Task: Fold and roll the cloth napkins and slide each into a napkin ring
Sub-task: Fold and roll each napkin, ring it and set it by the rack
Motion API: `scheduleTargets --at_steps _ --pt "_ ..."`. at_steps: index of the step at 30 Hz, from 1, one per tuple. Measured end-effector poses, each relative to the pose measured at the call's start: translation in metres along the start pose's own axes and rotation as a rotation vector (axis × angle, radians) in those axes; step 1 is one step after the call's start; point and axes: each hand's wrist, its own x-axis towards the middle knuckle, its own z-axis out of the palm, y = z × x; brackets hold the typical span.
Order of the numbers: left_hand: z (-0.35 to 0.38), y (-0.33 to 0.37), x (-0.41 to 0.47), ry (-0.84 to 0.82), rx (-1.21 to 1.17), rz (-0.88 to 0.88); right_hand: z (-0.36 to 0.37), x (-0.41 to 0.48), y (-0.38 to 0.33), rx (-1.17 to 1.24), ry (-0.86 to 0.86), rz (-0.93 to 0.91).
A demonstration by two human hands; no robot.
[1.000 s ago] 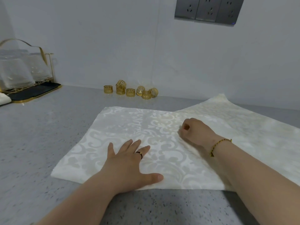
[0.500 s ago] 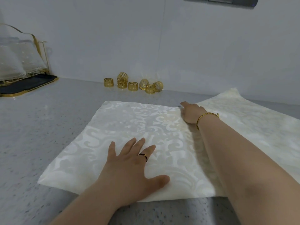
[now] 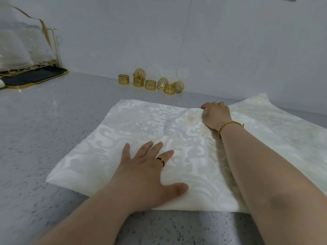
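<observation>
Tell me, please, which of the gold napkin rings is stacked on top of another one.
The tilted ring, second from the left, perches on a lower ring; all the others sit directly on the countertop.

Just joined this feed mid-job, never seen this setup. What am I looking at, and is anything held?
No machine here: a person's two bare hands, seen from one wide-angle camera worn on the head, looking forward and down. On the grey counter lies a white patterned top napkin, partly over a second napkin to its right. The left hand lies flat and open on its near part. The right hand curls its fingers at the far edge and seems to grip it. Gold napkin rings sit by the wall, untouched; a gold rack stands far left.
</observation>
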Motion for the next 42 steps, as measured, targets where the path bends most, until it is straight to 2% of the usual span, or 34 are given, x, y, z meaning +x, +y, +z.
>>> scheduleTargets --at_steps 4,6,11,14,16,18,21,23,25,28,29,32,37,42 --pt "0.001 -0.002 0.001 0.011 0.006 0.01 -0.014 -0.007 0.001 -0.049 0.104 -0.054" --pt "0.002 -0.004 0.003 0.023 0.003 0.019 -0.025 -0.009 0.002 -0.001 0.143 -0.069" --pt "0.002 -0.003 0.0 0.086 -0.024 0.032 -0.069 -0.033 0.0 0.231 0.104 -0.118" --pt "0.001 -0.002 -0.003 0.162 -0.069 0.062 -0.094 -0.067 -0.004 0.284 0.042 -0.174" --pt "0.001 -0.004 -0.003 0.281 -0.109 0.052 -0.103 -0.096 -0.005 0.266 0.03 -0.226" --pt "0.0 -0.004 -0.006 0.482 -0.148 0.028 -0.106 -0.125 -0.002 0.17 0.033 -0.288" --pt "-0.002 -0.001 -0.005 0.801 -0.063 0.074 -0.094 -0.16 0.0 0.114 0.1 -0.42" --pt "-0.001 -0.002 -0.002 0.893 0.025 0.094 -0.086 -0.176 0.001 0.165 0.136 -0.47" --pt "0.002 -0.003 0.0 0.867 0.092 0.074 -0.077 -0.187 0.004 0.23 0.157 -0.476" --pt "-0.004 0.002 -0.009 0.687 0.182 -0.011 -0.066 -0.198 0.004 0.371 0.072 -0.391" --pt "-0.003 0.002 -0.009 0.655 0.135 -0.02 -0.065 -0.2 0.004 0.404 0.033 -0.378" --pt "0.004 -0.005 -0.005 0.658 0.117 -0.021 -0.067 -0.203 0.011 0.541 0.042 -0.33" --pt "0.005 -0.007 -0.001 0.778 0.179 -0.014 -0.071 -0.206 0.02 0.668 -0.004 -0.273" --pt "0.001 0.004 -0.012 0.731 0.255 -0.013 -0.075 -0.204 0.024 0.922 0.014 -0.18"
